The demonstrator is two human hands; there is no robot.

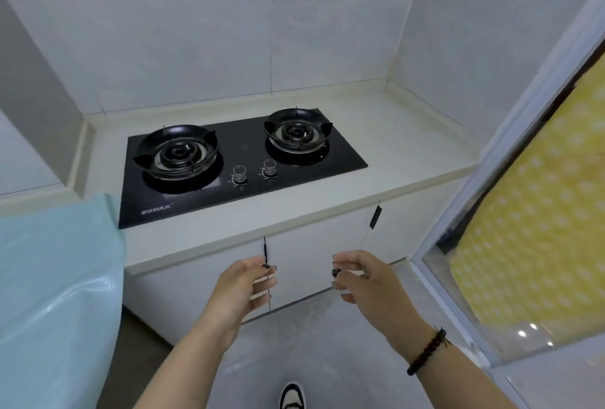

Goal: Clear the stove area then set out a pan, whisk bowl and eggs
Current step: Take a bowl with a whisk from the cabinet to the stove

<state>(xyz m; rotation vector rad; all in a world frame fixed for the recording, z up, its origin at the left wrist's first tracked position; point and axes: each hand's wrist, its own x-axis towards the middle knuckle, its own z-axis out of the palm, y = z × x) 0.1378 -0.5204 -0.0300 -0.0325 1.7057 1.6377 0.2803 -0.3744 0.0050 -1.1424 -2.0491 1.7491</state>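
A black glass gas stove (240, 141) with two burners and two silver knobs is set into the pale countertop (402, 143). Nothing stands on either burner. No pan, bowl or eggs are in view. My left hand (244, 284) and my right hand (363, 277) are held out in front of the white cabinet doors (307, 264) below the counter. Both hands have loosely curled fingers and hold nothing. The left fingertips lie close to the thin black door handle (265, 253).
A light blue plastic sheet (55, 277) covers something at the left. A window with a yellow dotted cover (537, 212) is at the right. Grey floor and a shoe (292, 396) are below. Tiled walls enclose the counter at the back.
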